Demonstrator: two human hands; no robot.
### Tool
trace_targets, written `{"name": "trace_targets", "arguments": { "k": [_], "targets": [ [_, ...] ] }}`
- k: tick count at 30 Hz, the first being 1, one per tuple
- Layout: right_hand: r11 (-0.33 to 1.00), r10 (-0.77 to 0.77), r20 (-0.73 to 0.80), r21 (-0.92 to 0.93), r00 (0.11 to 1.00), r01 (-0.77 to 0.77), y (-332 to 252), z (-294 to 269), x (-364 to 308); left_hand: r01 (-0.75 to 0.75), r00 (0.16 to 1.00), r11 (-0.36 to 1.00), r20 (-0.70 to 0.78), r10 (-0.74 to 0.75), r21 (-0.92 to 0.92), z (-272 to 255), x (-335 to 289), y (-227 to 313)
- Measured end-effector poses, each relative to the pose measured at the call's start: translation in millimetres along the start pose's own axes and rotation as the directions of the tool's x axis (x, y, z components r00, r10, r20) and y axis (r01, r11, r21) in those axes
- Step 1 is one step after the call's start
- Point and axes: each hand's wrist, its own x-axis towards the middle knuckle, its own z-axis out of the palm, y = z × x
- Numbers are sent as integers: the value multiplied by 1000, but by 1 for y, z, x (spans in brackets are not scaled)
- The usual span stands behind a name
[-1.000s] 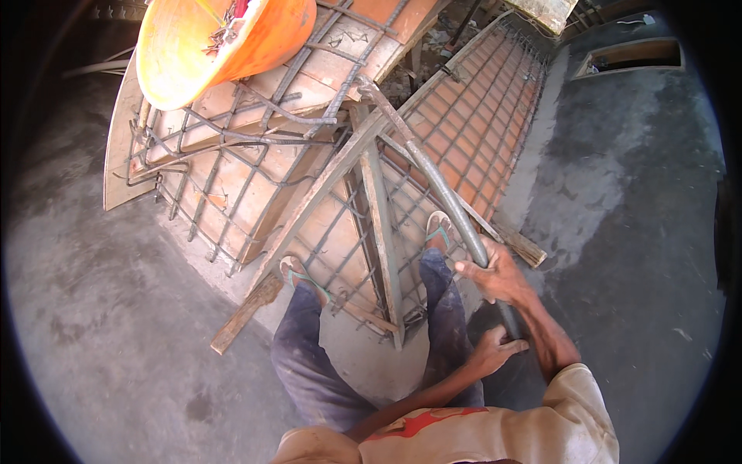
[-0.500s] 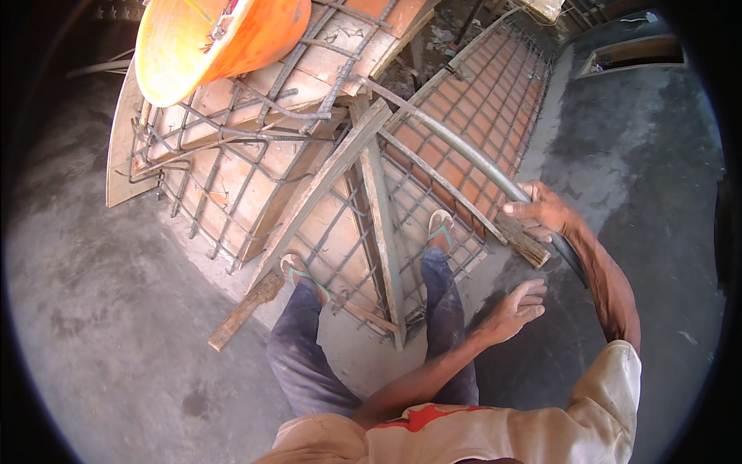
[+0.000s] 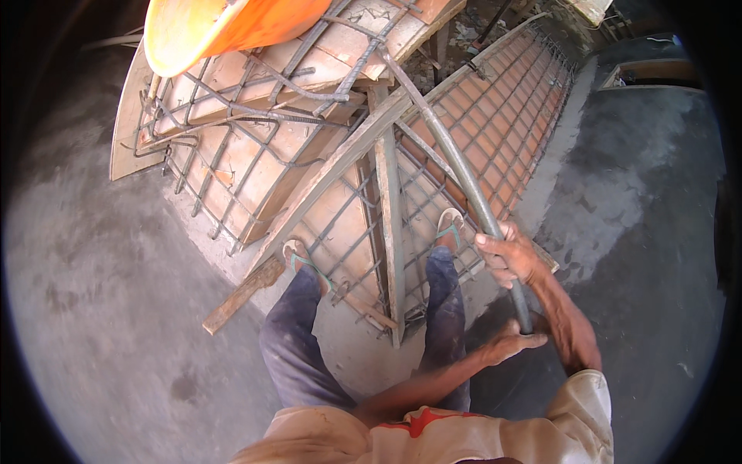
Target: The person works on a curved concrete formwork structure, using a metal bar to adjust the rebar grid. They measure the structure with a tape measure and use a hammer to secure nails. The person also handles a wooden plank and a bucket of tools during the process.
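Note:
A long grey metal pipe (image 3: 466, 172) slants from the rebar at the top middle down toward me. My right hand (image 3: 508, 254) is wrapped round its lower part, thumb on top. Below it, my left hand (image 3: 510, 342) grips the pipe's near end, its fingers partly hidden by the pipe. The far end meets a dark rebar (image 3: 363, 66) over the formwork; how they join is too small to tell. My feet, in flip-flops, stand apart on the rebar grid (image 3: 340, 232).
Crossed wooden battens (image 3: 389, 224) lie between my feet. A short board (image 3: 243, 298) sticks out at left. An orange hollow plastic thing (image 3: 255, 35) is cut off at the top. Another rebar grid (image 3: 510, 108) slopes away at right, beside a grey concrete floor (image 3: 626, 185).
My right hand has brought the pipe's near end left and closer to me. My left hand, open and apart from it before, now holds that end.

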Motion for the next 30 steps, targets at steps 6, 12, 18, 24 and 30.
{"name": "trace_targets", "arguments": {
  "k": [6,12,18,24,30],
  "targets": [
    [997,-73,-89,-7,993,73,16,33,7,1,995,941,-90,-34,-339,-20,-14,-36],
    [994,-28,-105,-108,994,17,-8,4,-5,30,989,986,-137,-53,-164,7,12,5],
    [974,-55,-171,-226,984,15,6,11,-8,-38,980,988,-199,8,-150,11,17,-2],
    [995,-60,-85,-82,995,53,18,23,3,-41,976,964,-216,-17,-262,-15,4,6],
    [996,-62,-60,59,996,65,49,57,19,16,948,900,-281,-152,-435,-40,-47,-3]
  ]
}}
